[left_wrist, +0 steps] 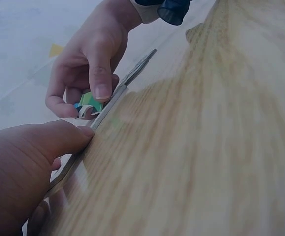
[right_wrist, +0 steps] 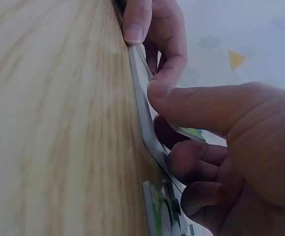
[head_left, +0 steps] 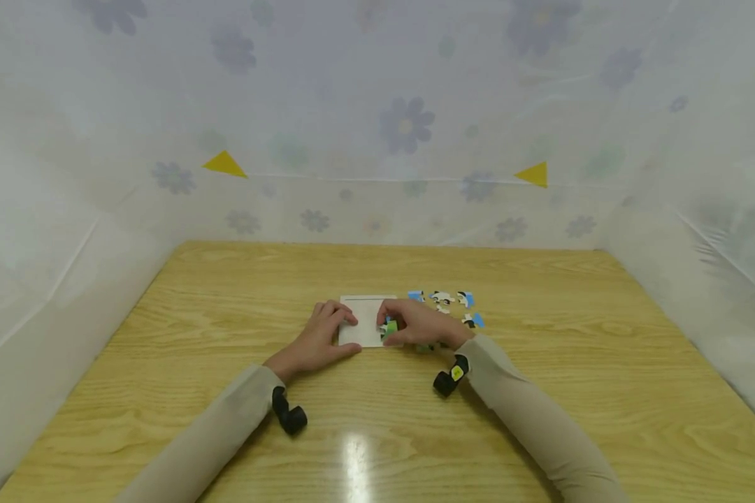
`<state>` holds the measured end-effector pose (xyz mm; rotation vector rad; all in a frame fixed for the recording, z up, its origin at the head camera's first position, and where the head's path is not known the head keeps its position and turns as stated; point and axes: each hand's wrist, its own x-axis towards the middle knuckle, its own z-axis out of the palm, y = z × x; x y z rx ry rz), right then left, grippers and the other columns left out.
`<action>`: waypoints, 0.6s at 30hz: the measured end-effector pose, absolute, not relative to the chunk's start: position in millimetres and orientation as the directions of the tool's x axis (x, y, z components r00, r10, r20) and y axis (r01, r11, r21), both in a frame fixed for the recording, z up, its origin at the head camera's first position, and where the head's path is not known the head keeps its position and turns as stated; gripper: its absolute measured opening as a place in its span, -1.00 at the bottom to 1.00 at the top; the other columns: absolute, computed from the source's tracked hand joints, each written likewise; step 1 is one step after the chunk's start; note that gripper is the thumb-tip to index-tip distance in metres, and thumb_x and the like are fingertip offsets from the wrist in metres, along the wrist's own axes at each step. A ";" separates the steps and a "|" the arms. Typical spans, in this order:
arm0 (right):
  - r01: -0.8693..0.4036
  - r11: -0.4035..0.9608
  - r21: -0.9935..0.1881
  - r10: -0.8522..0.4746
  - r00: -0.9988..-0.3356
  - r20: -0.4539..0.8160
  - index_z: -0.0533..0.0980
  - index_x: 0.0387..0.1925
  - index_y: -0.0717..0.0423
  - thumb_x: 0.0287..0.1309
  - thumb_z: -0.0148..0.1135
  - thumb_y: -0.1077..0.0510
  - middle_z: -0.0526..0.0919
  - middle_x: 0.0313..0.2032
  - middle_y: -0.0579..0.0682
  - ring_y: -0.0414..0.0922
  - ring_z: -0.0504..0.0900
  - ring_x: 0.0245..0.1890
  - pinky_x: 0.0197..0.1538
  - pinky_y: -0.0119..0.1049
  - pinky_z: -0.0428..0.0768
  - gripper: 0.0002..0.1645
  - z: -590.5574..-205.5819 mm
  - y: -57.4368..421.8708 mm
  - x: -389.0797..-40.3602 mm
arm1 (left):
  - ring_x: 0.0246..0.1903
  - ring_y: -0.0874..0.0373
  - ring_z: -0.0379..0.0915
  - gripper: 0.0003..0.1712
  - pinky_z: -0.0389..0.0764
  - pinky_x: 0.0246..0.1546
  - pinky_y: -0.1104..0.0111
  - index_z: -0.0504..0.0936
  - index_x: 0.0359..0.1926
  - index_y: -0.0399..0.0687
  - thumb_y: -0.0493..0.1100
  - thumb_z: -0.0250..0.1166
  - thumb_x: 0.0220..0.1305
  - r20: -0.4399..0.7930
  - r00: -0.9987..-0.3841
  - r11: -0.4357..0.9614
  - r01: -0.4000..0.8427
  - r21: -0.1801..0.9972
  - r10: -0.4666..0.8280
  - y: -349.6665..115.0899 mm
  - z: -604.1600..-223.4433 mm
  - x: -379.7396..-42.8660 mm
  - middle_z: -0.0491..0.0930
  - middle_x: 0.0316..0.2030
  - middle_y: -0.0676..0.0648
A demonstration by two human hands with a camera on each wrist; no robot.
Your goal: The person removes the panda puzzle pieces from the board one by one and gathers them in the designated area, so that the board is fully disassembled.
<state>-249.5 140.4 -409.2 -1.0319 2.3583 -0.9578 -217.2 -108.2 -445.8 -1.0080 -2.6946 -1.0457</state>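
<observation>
A white rectangular puzzle board [head_left: 363, 328] lies on the wooden table. My left hand [head_left: 322, 337] rests at its left side, thumb along the near edge and fingers spread over the surface. Above the board's right part, my right hand [head_left: 412, 323] pinches a green and white puzzle piece [head_left: 389, 328] between thumb and fingers. In the left wrist view that puzzle piece [left_wrist: 90, 103] hangs tilted, close over the board. The right wrist view shows its edge partly hidden behind my right thumb [right_wrist: 191, 105].
Several loose puzzle pieces [head_left: 442, 297] in blue, white and black lie right of the board, some hidden under my right hand and wrist. The wooden table [head_left: 226, 293] ends at a flowered white curtain [head_left: 327, 140] at the back and sides.
</observation>
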 end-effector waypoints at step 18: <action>-0.547 0.533 -0.646 -0.678 -0.732 0.061 0.43 0.00 0.21 0.25 0.25 0.17 0.47 -0.56 -0.06 -0.29 0.24 -0.68 -0.46 -0.37 0.35 -0.66 -409.0 201.8 -238.3 | 0.02 -0.07 0.18 -0.60 0.28 0.04 0.03 0.54 -0.08 -0.15 -0.05 0.41 0.16 0.305 -0.780 0.552 0.609 0.569 0.546 -107.8 -443.2 -214.6 0.36 0.07 -0.20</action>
